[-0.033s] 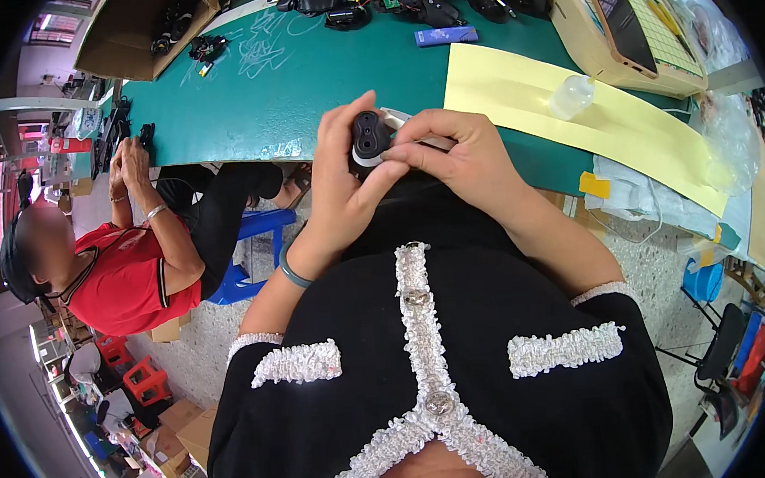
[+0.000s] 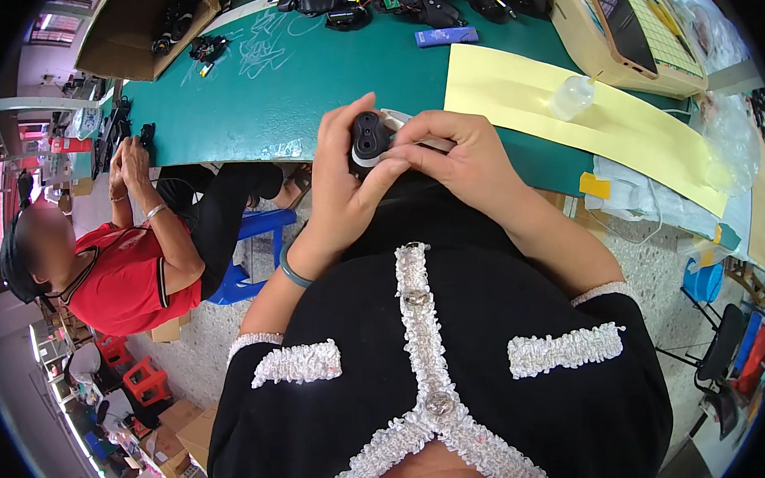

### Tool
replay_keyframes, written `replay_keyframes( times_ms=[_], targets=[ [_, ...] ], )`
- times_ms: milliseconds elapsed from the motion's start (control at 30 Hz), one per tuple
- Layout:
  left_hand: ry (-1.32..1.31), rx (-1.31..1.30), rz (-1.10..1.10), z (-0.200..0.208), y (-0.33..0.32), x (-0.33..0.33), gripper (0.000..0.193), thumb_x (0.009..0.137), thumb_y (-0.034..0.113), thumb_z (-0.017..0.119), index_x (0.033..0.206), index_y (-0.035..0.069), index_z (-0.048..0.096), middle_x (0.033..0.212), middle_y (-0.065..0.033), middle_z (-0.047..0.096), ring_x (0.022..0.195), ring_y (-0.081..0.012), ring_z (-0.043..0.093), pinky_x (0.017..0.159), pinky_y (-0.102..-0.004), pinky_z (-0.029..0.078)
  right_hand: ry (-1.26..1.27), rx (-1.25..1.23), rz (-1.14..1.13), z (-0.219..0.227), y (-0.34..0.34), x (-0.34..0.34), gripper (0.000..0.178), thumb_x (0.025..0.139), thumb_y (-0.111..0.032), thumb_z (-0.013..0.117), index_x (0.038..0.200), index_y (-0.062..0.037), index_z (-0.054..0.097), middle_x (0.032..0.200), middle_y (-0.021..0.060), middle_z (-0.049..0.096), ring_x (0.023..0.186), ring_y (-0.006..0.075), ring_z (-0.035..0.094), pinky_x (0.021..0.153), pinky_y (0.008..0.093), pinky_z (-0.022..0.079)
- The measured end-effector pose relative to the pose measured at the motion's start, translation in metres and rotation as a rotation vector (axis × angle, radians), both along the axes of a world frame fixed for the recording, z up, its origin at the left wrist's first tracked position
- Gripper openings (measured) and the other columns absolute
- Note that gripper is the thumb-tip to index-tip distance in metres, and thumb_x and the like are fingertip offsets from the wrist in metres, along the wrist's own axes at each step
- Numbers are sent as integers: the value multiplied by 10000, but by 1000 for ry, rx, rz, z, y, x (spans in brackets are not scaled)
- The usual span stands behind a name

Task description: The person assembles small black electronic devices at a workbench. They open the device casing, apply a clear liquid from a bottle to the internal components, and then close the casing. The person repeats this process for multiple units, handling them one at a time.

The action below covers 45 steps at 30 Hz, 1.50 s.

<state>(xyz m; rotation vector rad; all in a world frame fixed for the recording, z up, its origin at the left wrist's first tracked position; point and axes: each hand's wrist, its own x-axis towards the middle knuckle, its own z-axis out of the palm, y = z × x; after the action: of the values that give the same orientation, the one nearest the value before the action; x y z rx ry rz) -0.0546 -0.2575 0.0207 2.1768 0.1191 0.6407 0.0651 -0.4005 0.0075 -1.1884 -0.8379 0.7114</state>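
Observation:
In front of me, at the near edge of the green table, my left hand (image 2: 341, 171) is closed round a small black-and-white device (image 2: 368, 136). Its black oval face is turned up and shows two round recesses; what kind of device it is, I cannot tell. My right hand (image 2: 461, 155) is pinched, thumb and forefinger meeting right beside the device's right edge. Whatever sits between those fingertips is hidden. A pale, narrow part (image 2: 399, 115) shows behind the device between both hands; whether it belongs to the device cannot be made out.
Black device parts with wires (image 2: 425, 0) crowd the far edge of the green table (image 2: 217, 118). A blue-purple box (image 2: 446, 36), a yellow sheet (image 2: 513, 86) and a translucent bottle (image 2: 573, 97) lie to the right. A co-worker in red (image 2: 135, 276) sits at left, hands together.

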Motion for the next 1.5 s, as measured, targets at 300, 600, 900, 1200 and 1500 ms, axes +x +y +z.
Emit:
replay_keyframes(
  times_ms=[300, 600, 900, 1200, 1500],
  targets=[
    [5, -319, -17, -5, -3, -4, 512, 883, 126, 700, 1283, -7, 409, 1173, -132, 560, 1046, -186, 606, 890, -305, 499, -666, -94, -183, 22, -18, 16, 90, 863, -100, 704, 929, -41, 723, 847, 85, 709, 752, 179, 681, 711, 266, 523],
    [-45, -443, -112, -5, -4, -5, 524, 878, 86, 685, 1299, 6, 384, 1226, -143, 527, 1091, -204, 602, 912, -311, 503, -909, -46, -304, 30, -18, 20, 95, 799, -140, 740, 877, -86, 732, 796, 50, 703, 719, 204, 663, 660, 306, 476],
    [-76, -193, -113, -7, -2, -5, 410, 895, 84, 612, 1260, -4, 448, 1203, -149, 543, 1061, -231, 616, 916, -349, 487, -699, -82, -205, 29, -15, 17, 100, 808, -199, 721, 820, -102, 701, 841, 38, 714, 712, 224, 682, 655, 312, 512],
    [-83, -161, 74, -6, -11, -2, 349, 900, 93, 599, 1219, -23, 519, 1046, -155, 646, 966, -235, 646, 860, -326, 494, -632, -70, -230, 23, -8, 12, 123, 831, -207, 706, 827, -84, 695, 837, 55, 713, 729, 255, 681, 657, 324, 515],
    [-62, -145, 65, -6, -6, -4, 333, 878, 106, 637, 1171, -12, 530, 1039, -151, 641, 933, -238, 644, 838, -329, 500, -564, -197, -166, 27, -8, 6, 129, 839, -130, 725, 890, -15, 696, 847, 86, 712, 770, 201, 682, 691, 287, 513]
  ],
)
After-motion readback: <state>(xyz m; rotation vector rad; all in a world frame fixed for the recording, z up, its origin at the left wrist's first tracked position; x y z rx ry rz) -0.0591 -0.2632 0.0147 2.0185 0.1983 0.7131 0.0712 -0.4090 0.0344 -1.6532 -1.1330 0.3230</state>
